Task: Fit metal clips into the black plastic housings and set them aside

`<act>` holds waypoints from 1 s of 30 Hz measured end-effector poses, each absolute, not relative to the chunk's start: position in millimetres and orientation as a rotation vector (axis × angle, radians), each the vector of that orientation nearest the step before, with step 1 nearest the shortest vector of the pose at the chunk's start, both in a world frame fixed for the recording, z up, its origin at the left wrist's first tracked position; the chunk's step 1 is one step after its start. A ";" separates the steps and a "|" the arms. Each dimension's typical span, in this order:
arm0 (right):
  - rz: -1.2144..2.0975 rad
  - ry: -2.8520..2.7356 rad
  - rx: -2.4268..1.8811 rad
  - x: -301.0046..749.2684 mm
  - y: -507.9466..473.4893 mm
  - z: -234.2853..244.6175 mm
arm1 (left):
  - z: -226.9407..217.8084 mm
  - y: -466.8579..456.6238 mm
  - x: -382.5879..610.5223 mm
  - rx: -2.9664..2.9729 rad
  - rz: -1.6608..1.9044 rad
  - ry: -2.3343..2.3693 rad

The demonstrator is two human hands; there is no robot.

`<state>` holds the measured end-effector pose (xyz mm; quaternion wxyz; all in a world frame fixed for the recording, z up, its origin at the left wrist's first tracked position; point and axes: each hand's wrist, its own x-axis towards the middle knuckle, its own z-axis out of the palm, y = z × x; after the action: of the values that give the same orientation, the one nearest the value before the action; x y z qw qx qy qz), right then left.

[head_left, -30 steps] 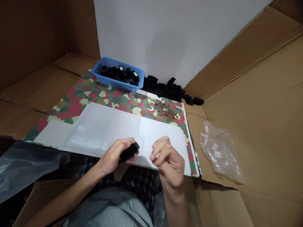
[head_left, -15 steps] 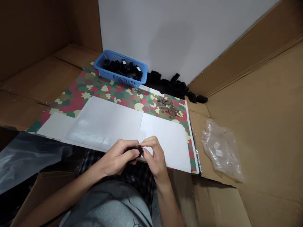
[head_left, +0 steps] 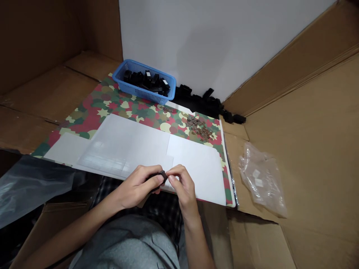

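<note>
My left hand (head_left: 139,188) is wrapped round a small black plastic block (head_left: 162,175), whose end pokes out between thumb and forefinger. Most of the block is hidden by the fingers. Right beside that end is my right hand (head_left: 182,186), its thumb and forefinger pinched together; whatever they hold, if anything, is too small to make out. Both hands hover over the front edge of the white sheets (head_left: 196,164) on the table. Beyond the sheets lies a scattered pile of small brownish metal pieces (head_left: 199,129).
A blue basket (head_left: 146,95) full of black plastic parts stands at the back left on a patterned board (head_left: 92,112). More black parts (head_left: 204,100) lie along the wall. A clear plastic bag (head_left: 262,179) rests at the right, near a cardboard wall (head_left: 316,130).
My right fingertips have drawn slightly away from the end of the black block and pinch closer together. The left hand still grips the block in nearly the same place.
</note>
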<state>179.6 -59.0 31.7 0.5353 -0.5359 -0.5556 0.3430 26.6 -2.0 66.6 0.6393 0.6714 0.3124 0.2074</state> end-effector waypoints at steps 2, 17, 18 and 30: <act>0.834 -1.307 -1.280 179.0 -59.9 31.6 | 65.8 -2.4 26.6 1.538 0.473 0.727; 1.393 -1.068 -1.150 181.0 -57.1 51.2 | 70.0 -2.4 24.5 1.760 0.508 0.742; 1.392 -1.072 -1.151 180.8 -57.0 52.4 | 69.3 -2.7 24.8 1.798 0.518 0.753; 1.011 -1.303 -1.256 183.5 -61.0 56.2 | 62.3 -6.8 29.1 2.057 0.581 0.766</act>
<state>183.5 -61.0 56.2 0.5091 -0.5215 -0.5411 0.4195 29.1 -6.8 62.3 0.4217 0.8214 0.3060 0.2319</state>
